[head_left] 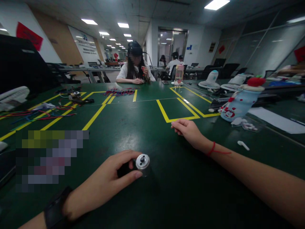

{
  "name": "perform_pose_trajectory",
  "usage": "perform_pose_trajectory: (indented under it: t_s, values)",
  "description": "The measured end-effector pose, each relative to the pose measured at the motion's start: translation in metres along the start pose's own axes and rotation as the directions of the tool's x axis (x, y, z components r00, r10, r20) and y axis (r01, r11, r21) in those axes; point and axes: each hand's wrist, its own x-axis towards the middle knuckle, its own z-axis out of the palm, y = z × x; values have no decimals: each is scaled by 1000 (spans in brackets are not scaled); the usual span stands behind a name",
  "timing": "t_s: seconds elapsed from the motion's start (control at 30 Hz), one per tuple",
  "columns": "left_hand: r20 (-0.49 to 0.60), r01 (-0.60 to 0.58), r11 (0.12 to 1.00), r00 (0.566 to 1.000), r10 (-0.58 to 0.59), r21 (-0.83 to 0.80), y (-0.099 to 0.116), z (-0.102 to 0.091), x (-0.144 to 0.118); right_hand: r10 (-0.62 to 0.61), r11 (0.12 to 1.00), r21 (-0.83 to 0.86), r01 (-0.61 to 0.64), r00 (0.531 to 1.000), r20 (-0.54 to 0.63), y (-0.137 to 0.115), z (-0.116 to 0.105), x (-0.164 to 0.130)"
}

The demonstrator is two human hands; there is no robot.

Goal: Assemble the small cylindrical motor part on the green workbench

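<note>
A: Green-topped work table (pixel 152 197), long and marked off with yellow tape lines (pixel 176 109) into rectangular bays. Open-plan office behind it: ceiling light panels, glass partitions at right, a doorway at the far end.

B: Item in hand?

A: One small motor (pixel 139 164), black body with a silver cap and a short shaft at its end. It lies on the table at the near edge, pinched by the left hand (pixel 108 183), thumb over the top and fingers curled under the black body. A dark wristband sits on that wrist.

B: Right hand?

A: Right hand (pixel 187 130) rests on the table further out, just short of the near yellow bay, fingers loosely curled, holding nothing that I can see. Red string at the wrist.

B: Progress?

A: By my reading, early. The motor carries no wires or fittings that I can see, and the two hands are well apart.

B: Remaining entries?

A: Loose red and blue wires (pixel 35 116) at far left. A white bottle with red cap (pixel 240 98) at right, sheets of white paper (pixel 278 122) beyond it, a small white piece (pixel 243 145) near the right forearm. A clear drinking bottle (pixel 179 74) and white desk fans (pixel 211 80) further back. One seated person (pixel 134 68) across the table, hands busy over a bundle of red wires (pixel 120 92); others sit behind.
</note>
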Motion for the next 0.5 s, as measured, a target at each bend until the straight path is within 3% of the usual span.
perform_pose_trajectory:
  t_s: [0.23,0.37,0.5]
  values:
    - [2,-4,1000,1000,4,15,11,7,8,-31,995,-96,39,997,74,-10,-9,-11]
    - [-8,-19,999,1000,19,34,12,3,5,-74,985,-134,106,972,224,-33,10,-32]
    - [-36,-60,997,997,62,50,6,4,5,-215,972,-4,235,895,391,-56,36,-54]
